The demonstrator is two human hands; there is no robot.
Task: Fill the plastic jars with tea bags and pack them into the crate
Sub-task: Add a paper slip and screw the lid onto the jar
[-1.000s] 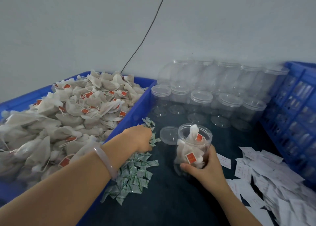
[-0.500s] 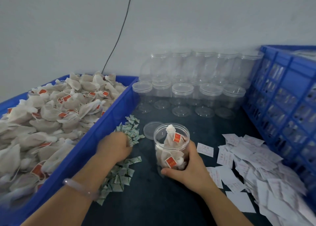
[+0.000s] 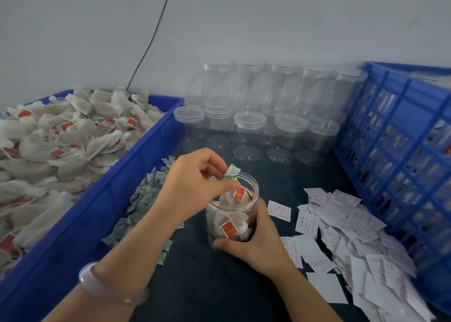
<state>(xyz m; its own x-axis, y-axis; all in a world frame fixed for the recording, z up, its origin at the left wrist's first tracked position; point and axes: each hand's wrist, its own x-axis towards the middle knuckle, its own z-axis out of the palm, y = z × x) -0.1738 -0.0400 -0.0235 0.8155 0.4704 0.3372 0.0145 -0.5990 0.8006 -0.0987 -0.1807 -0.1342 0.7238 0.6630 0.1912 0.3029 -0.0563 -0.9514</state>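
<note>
Open plastic jar [image 3: 253,190] stands on bench [image 3: 214,285], nearly full of tea bags [image 3: 229,220]. Right hand [image 3: 256,241] grip wraps its lower wall. Left hand [image 3: 192,187] grip pinches a small green-white sachet [image 3: 231,171] just above the mouth.

Judgement: jar light, thin-walled and smooth, likely to flex or slip. Hold low round the body, not the rim. Sachet near weightless, so a fingertip pinch suffices.
</note>
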